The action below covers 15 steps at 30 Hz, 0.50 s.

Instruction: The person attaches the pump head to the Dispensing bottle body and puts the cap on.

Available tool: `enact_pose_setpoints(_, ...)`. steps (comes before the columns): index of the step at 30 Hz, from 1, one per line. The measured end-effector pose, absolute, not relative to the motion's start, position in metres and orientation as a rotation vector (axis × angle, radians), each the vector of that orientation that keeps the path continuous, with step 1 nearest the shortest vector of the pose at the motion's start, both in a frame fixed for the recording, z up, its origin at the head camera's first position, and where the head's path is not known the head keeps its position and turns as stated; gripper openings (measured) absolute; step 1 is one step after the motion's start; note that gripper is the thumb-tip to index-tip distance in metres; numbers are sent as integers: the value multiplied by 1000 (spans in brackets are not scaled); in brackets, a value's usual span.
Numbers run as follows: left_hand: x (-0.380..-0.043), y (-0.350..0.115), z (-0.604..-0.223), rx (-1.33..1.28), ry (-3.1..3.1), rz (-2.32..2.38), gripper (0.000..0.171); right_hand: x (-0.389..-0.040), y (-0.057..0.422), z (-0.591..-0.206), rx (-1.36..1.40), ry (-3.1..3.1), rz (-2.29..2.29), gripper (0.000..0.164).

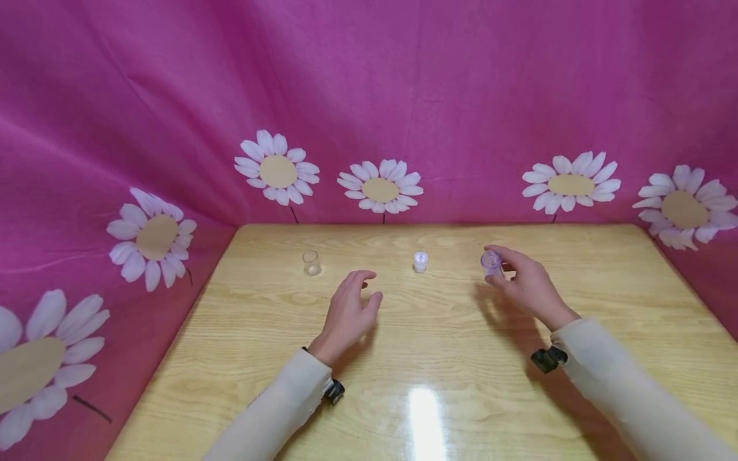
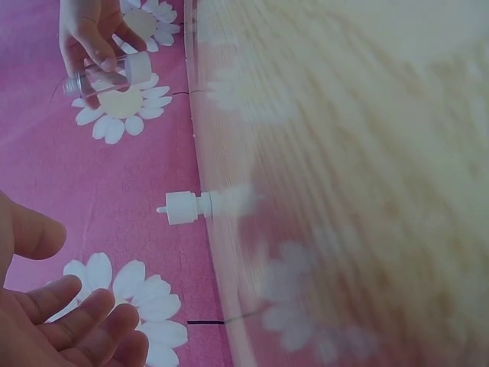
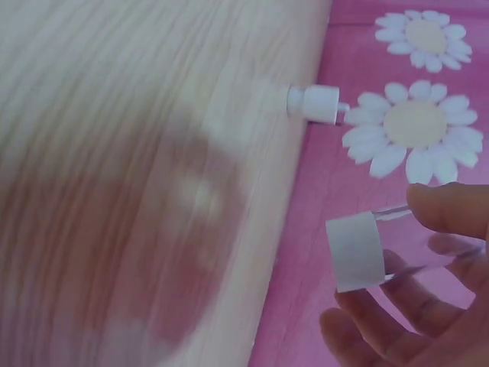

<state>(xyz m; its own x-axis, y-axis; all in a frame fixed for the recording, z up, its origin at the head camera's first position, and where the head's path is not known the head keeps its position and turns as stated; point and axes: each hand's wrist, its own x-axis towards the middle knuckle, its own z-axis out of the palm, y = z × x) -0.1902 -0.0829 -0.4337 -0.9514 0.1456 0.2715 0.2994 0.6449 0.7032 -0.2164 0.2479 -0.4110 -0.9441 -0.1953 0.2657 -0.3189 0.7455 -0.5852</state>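
Holding clear cylindrical plastic bottle with white end [image 1: 491, 261] off wood-grain tabletop [image 1: 438, 339], right hand [image 1: 531, 286] curls fingers round it. Head view, from left hand [image 1: 348, 314], relaxed, fingers parted: small white plastic nozzle [image 1: 420, 262] two o'clock, clear cylindrical cup [image 1: 312, 263] eleven.

The left sleeve [image 1: 277, 406] and right sleeve [image 1: 617, 378] are long, plain and off-white, faintly creased and reaching the wrists, with a small, blocky black left device [image 1: 334, 392] and right device [image 1: 549, 359] at the cuffs, their finer details seemingly too small to make out.
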Motion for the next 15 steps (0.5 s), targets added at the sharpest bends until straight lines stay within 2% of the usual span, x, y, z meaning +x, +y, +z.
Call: enact_pose_setpoints(15,-191,-83,-435,-365,-2690,-1206,37,-206,209,-414,627,-2659,982,49)
